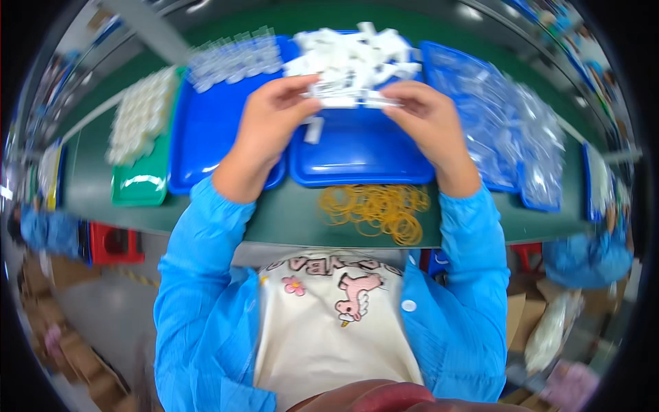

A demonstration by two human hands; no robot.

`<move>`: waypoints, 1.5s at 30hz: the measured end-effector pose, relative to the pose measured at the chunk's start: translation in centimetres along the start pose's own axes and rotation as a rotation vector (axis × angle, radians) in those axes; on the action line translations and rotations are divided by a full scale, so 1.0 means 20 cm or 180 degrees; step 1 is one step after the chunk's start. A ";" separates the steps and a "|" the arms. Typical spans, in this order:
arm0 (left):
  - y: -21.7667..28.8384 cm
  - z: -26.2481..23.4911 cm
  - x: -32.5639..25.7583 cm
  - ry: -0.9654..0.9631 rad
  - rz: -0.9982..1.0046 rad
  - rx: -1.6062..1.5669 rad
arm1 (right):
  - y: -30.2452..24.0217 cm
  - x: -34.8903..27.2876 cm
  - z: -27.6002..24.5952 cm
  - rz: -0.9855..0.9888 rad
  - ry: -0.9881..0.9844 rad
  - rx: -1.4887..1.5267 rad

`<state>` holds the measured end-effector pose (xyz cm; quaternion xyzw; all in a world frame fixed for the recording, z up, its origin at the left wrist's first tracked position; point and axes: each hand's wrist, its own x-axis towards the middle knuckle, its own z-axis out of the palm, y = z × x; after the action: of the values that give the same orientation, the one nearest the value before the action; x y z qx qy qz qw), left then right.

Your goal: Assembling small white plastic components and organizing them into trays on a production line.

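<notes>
Above the middle blue tray [364, 161], my left hand [268, 120] pinches a white printed piece [336, 101] between thumb and fingers. My right hand [427, 117], also closed in a pinch, grips a small white piece [377, 99] at the same height. The two pieces lie almost end to end; blur hides whether they join. Behind them, a heap of white folded pieces [357, 51] fills the far part of the tray. One loose white piece [314, 130] lies below my left fingertips.
Clear plastic tubes [237, 60] lie at the back of the left blue tray [206, 158]. Further left, a green tray [141, 189] bears white cylindrical pieces [144, 113]. Clear plastic bags [491, 117] cover the right trays. Yellow rubber bands [377, 209] lie near the table's front edge.
</notes>
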<state>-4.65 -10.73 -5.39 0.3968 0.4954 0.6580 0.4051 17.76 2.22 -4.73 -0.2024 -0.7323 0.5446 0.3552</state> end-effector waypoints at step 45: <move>0.03 -0.03 -0.01 -0.0157 -0.0070 -0.0058 | 0.05 0.04 -0.02 0.0940 -0.0067 0.0520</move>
<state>-5.20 -11.32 -4.90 0.4037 0.4836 0.6481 0.4280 17.40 3.43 -5.29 -0.2725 -0.6515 0.6508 0.2789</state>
